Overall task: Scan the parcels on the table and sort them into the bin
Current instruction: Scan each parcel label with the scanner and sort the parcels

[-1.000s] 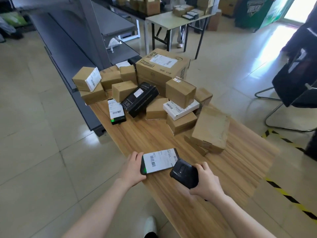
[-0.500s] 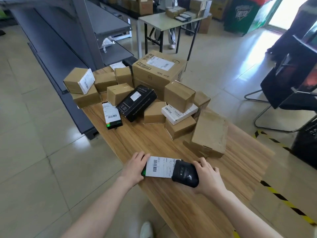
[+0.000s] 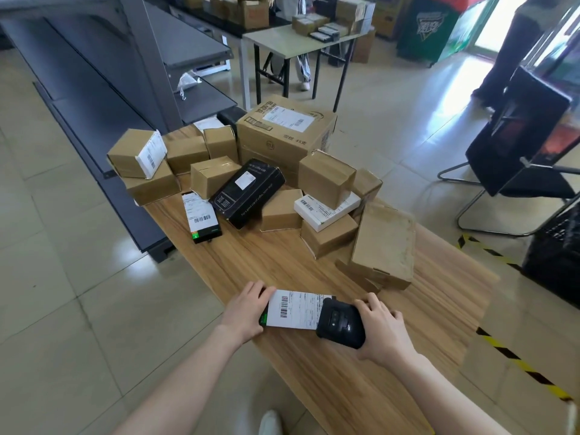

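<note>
Head cam looking down at the wooden table (image 3: pixel 314 271) — the scanner (image 3: pixel 340 323) in the right hand (image 3: pixel 381 332) has slid in since a second ago. Back then it sat apart from the flat labelled parcel (image 3: pixel 293 309); now its front edge overlaps the label's right end, right by the fingertips. So I'd say the scan is happening about now, and the parcel can go to the bin after that.

Left hand (image 3: pixel 248 309) has its fingers curled on the parcel's left end, pinning it flat on the table. Right fingers are wrapped around the scanner body.

Other difference — the camera has tipped, so the pile of boxes (image 3: pixel 326 178) just past both sets of fingers sits higher in view, but none of them look shifted. A dark crate-like thing (image 3: pixel 555 246) is well off beyond the right fingers; can't tell if that's the bin.
</note>
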Motion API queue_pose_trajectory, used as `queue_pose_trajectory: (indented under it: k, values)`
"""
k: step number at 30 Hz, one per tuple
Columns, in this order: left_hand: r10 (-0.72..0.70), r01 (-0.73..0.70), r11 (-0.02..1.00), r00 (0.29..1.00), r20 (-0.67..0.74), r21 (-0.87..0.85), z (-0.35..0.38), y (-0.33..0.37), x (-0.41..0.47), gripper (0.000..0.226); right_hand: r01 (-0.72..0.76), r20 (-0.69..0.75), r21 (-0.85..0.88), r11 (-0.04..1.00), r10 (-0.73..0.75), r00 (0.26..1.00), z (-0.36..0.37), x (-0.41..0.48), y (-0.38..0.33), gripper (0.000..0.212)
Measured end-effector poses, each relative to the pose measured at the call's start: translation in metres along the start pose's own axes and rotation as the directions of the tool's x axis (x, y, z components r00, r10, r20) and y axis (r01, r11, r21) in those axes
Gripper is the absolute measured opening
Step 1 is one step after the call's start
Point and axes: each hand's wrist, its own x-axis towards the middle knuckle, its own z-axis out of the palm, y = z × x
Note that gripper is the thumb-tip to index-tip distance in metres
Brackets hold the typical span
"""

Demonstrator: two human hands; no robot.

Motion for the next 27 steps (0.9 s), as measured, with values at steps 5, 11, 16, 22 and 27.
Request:
queue_pose_trajectory:
  k: [5, 11, 16, 22, 27]
  values:
    - [-0.01, 0.009, 1.0, 0.998, 0.061, 0.022, 0.005, -0.001, 0.006, 0.084, -0.044, -0.004, 0.035, 0.998, 0.044, 0.999, 0.003, -0.005, 0.001, 0.086]
    - [-0.021, 0.009, 0.997, 0.988, 0.155, 0.08, 0.018, 0.007, 0.013, 0.086, -0.086, 0.001, 0.103, 0.991, 0.086, 0.996, 0.008, -0.014, 0.007, 0.088]
    - [0.06, -0.079, 0.987, 0.989, 0.137, 0.139, 0.032, 0.024, 0.012, 0.085, -0.092, 0.013, 0.126, 0.988, 0.091, 0.996, 0.013, -0.021, 0.018, 0.087]
    - [-0.063, 0.045, 0.99, 0.99, 0.13, 0.137, 0.034, 0.044, -0.006, 0.076, -0.059, 0.017, 0.189, 0.98, 0.057, 0.998, 0.016, -0.018, 0.037, 0.088]
    - [-0.297, 0.299, 0.954, 0.949, 0.101, 0.002, 0.034, 0.054, -0.051, 0.076, 0.038, 0.023, 0.252, 0.967, -0.046, 0.999, 0.01, -0.005, 0.04, 0.086]
